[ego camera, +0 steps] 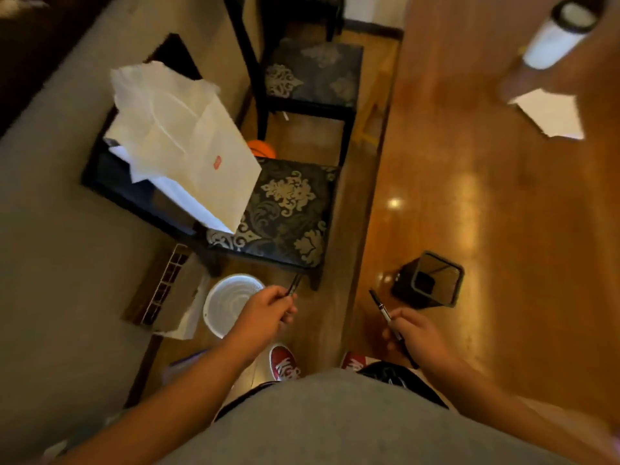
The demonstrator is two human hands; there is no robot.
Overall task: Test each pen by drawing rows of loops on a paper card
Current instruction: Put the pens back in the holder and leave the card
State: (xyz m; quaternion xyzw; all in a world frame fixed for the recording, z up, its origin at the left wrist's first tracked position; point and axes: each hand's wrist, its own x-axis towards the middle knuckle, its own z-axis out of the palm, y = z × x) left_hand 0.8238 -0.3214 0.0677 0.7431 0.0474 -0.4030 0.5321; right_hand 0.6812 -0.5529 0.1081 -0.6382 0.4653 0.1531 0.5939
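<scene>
**Person holding a pen in each hand beside a wooden counter**

The left hand (268, 308) is held over the floor, fingers curled round a dark pen (294, 286). The right hand (417, 333) grasps a black-and-white pen (385, 313), with its far end pointing toward 11 o'clock. A black pen holder (404, 283) stands on the counter (503, 229), near that hand at 12 o'clock. A white paper card (550, 117) lies well apart at 1 o'clock. A white bucket (228, 297) sits on the floor at 9 o'clock from the left hand.
</scene>
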